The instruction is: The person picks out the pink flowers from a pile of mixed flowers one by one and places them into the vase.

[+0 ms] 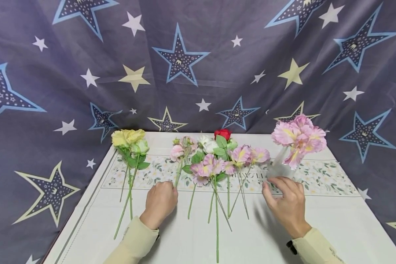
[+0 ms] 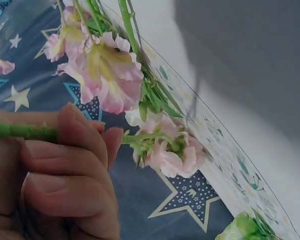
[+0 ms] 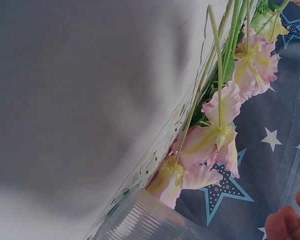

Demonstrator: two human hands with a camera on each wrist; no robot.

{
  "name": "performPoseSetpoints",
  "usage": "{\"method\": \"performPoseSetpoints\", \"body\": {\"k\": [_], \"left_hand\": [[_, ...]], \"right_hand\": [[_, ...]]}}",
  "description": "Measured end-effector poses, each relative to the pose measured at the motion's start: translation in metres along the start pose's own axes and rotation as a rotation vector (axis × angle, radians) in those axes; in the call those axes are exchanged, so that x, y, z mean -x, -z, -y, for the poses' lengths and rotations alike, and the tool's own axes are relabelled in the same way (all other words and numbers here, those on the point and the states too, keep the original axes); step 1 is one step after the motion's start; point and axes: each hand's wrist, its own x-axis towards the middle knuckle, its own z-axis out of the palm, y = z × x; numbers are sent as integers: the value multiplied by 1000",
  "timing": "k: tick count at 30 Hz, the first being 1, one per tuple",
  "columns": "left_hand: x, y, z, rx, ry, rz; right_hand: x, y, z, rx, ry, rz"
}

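Note:
My left hand (image 1: 161, 201) grips the green stem (image 2: 27, 131) of a pale pink flower (image 2: 174, 157); curled fingers wrap the stem in the left wrist view. In the head view that bloom lies toward the back of the table. My right hand (image 1: 285, 201) is beside a clear ribbed vase (image 3: 145, 220), its fingers bent loosely and apart with nothing between them. Pink-and-yellow iris-like blooms (image 1: 300, 137) stand in the vase at the right. The vase's lower part is hidden behind the right hand in the head view.
Between the hands lie more pink iris-like flowers (image 1: 209, 167), a red rose (image 1: 222, 134) and a white flower (image 1: 207, 144). Yellow flowers (image 1: 128, 137) lie at the left with a pale green bloom (image 1: 140, 146). A star-patterned curtain (image 1: 198, 55) hangs behind the white table (image 1: 184, 242).

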Motion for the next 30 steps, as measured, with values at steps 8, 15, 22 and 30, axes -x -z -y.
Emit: {"method": "performPoseSetpoints", "body": {"k": [8, 15, 22, 30], "left_hand": [[0, 0, 2, 87, -20, -99], [0, -3, -1, 162, -83, -199], [1, -7, -7, 233, -149, -293], [2, -8, -16, 321, -246, -340]], "right_hand": [[-1, 0, 1, 1, -4, 0], [0, 0, 2, -4, 2, -2], [-1, -1, 5, -12, 12, -2], [-2, -1, 6, -29, 3, 3]]}}
